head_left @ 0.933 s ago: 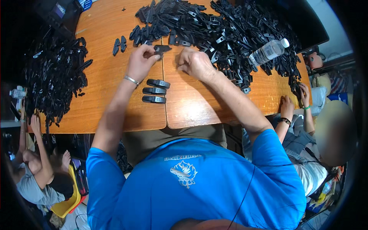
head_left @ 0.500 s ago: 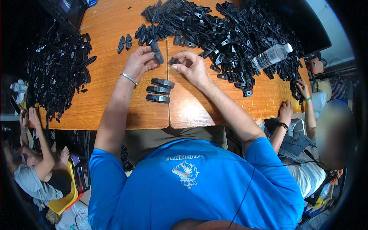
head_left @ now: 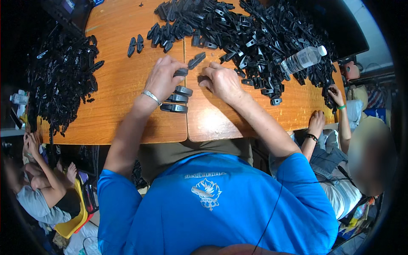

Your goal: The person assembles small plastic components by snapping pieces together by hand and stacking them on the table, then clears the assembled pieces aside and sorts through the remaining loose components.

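My left hand (head_left: 162,77) has its fingers closed on a long black plastic piece (head_left: 180,72), held low just beyond a short row of similar pieces. That row has a far piece (head_left: 183,90), a middle piece (head_left: 177,98) and a near piece (head_left: 174,108), lying side by side. My right hand (head_left: 222,84) rests close to the table with its fingers curled; a dark spot shows between thumb and fingers, but what it is stays hidden. Between and beyond my hands, a slim black piece (head_left: 196,60) lies slanted, apart from both.
A big heap of black plastic parts (head_left: 238,34) spreads over the far right, with a clear bottle (head_left: 304,60) lying on it. Another dark heap (head_left: 61,80) covers the left. Two pieces (head_left: 136,45) stand apart at far left. Other people's hands (head_left: 316,124) are at the right edge.
My left hand has turned palm down and come nearer the row with a black piece. My right hand has moved slightly right and lower. A slanted piece now shows on the table between them.
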Motion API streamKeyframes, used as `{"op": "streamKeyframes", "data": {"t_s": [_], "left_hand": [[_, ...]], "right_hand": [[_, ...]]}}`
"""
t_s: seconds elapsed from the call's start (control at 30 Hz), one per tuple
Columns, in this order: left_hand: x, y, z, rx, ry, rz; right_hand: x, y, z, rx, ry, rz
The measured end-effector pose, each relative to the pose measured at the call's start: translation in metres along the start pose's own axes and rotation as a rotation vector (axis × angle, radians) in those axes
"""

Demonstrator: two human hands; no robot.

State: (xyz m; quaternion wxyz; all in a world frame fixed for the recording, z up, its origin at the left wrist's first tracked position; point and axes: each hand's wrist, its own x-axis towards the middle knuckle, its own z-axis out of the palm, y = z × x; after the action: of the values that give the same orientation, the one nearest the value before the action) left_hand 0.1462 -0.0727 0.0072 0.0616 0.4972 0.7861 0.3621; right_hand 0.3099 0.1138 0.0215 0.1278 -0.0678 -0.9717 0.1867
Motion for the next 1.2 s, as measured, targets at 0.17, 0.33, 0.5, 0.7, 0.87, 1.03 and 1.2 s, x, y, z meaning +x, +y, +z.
{"op": "streamKeyframes", "data": {"t_s": [0.17, 0.33, 0.5, 0.7, 0.87, 1.03, 1.2], "left_hand": [[0.000, -0.003, -0.003, 0.073, -0.052, -0.116], [-0.012, -0.015, -0.010, 0.083, 0.022, -0.073], [-0.027, -0.033, -0.010, 0.066, 0.174, -0.024], [-0.026, -0.025, -0.003, 0.026, 0.180, -0.077], [-0.028, -0.024, -0.001, -0.003, 0.175, -0.067], [-0.028, -0.029, 0.004, -0.017, 0.186, -0.067], [-0.022, -0.028, 0.008, -0.103, 0.186, -0.047]], "right_hand": [[0.030, 0.009, 0.019, 0.104, 0.076, -0.055], [0.025, 0.014, 0.022, 0.037, 0.063, -0.054], [0.024, 0.004, 0.007, -0.090, -0.014, 0.095], [0.032, -0.015, 0.025, 0.164, 0.129, -0.064], [0.034, -0.015, 0.034, 0.189, 0.141, -0.068], [0.036, -0.001, 0.033, 0.175, 0.106, -0.108], [0.050, -0.001, 0.033, 0.151, 0.105, -0.230]]}}
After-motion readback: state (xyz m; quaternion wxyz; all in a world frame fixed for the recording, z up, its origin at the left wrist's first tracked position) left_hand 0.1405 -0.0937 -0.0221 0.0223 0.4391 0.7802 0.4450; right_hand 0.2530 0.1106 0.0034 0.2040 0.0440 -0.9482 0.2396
